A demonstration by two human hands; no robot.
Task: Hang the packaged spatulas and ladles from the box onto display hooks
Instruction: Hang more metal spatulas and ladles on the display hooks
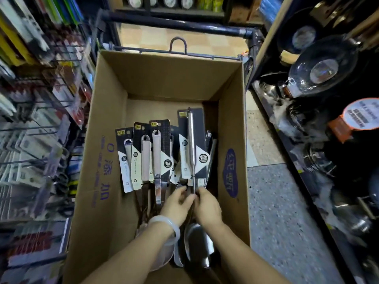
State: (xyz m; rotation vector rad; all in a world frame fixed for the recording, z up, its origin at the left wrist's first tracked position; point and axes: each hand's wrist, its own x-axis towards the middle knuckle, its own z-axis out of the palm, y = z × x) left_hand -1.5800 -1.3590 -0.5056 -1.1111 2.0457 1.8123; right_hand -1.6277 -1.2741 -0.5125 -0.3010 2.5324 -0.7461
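both hands [193, 203] pinch a slim steel ladle [192, 152] inside the brown cardboard box [164, 78].

Your head camera looks steeply down, close above your hands [192, 203], into the box [106, 140] beneath them.

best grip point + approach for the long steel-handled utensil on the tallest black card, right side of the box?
Judgement: take the steel-handled utensil at its bare shaft just below the card's lower edge, coming from the near side, from above. The handle lies flat, pointing away, and the card covers the far part. Both the left hand and right hand already meet there. The cardboard box wall blocks the right side.
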